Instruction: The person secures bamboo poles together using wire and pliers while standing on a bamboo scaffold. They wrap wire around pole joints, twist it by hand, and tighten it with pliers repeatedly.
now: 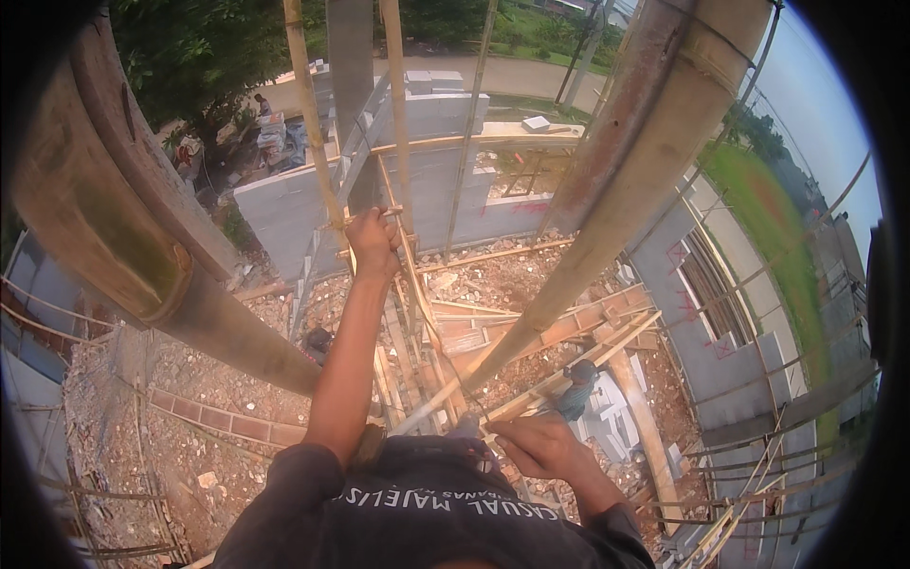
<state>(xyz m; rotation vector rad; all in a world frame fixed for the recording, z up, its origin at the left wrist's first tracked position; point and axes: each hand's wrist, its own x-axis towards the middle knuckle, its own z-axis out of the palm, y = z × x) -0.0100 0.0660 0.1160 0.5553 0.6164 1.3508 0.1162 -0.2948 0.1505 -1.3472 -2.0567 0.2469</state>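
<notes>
My left hand (373, 245) is raised and closed round a short pale wooden stick (392, 210), whose end shows past the fingers. My right hand (542, 444) is held lower, in front of my chest, with the fingers pinched together at one end of a thin dark cord or wire (466, 387). That strand runs up and leftward from the right hand toward the left; whether it is tied to the stick cannot be made out. Bamboo poles stand on both sides of my arms.
Thick bamboo poles (607, 237) (237, 327) slant past on either side. Far below lie rubble ground, planks (647, 441) and grey block walls (265, 209). A person in a teal shirt (575, 394) is below right; a dark head (318, 339) shows below left.
</notes>
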